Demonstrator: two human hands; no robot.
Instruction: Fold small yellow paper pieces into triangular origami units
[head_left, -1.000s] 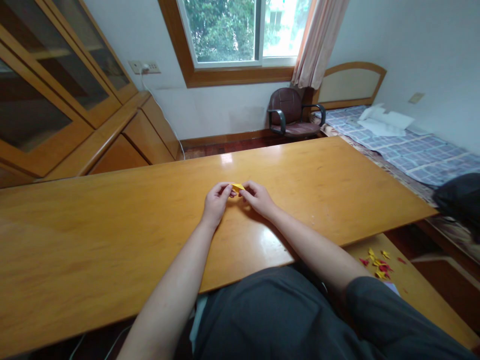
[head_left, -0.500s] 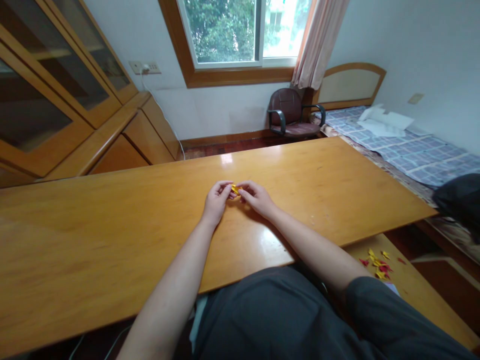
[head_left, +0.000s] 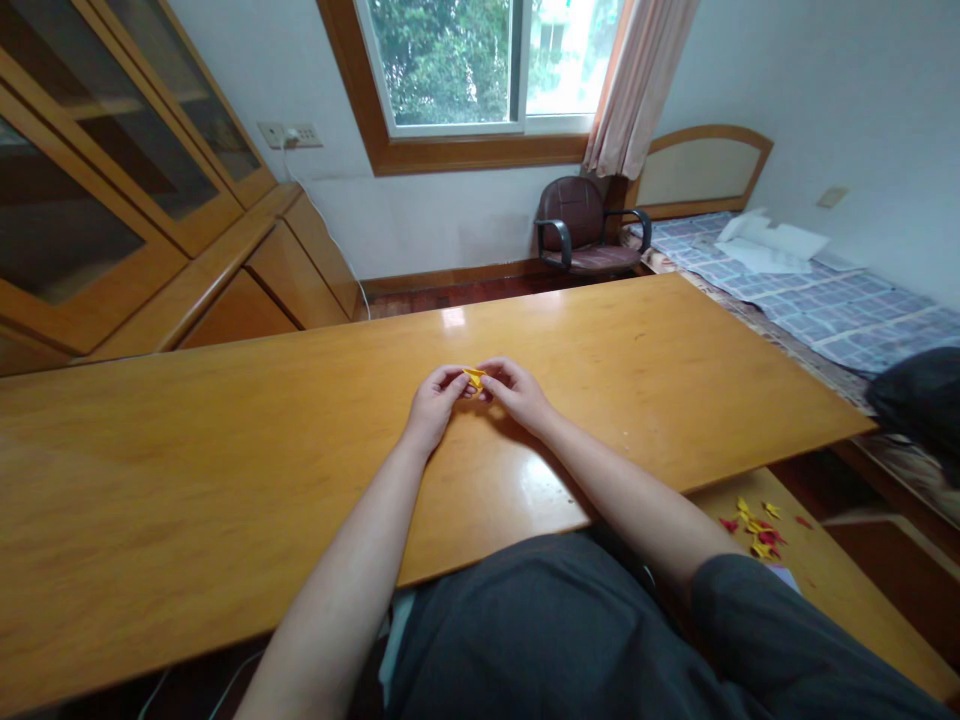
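Observation:
A small folded piece of yellow paper (head_left: 474, 378) is pinched between both of my hands over the middle of the long wooden table (head_left: 225, 450). My left hand (head_left: 433, 405) grips its left side with thumb and fingers closed. My right hand (head_left: 516, 393) grips its right side the same way. Most of the paper is hidden by my fingertips. Both wrists rest low over the tabletop.
A lower wooden surface at my right holds several small red and yellow paper pieces (head_left: 757, 525). An armchair (head_left: 581, 230) and a bed (head_left: 810, 290) stand beyond the table. Wooden cabinets (head_left: 112, 200) line the left wall. A dark object (head_left: 919, 400) lies at the right edge.
My fingers have shifted slightly on the yellow paper, turning and pressing it. Both hands stay in the same spot over the table.

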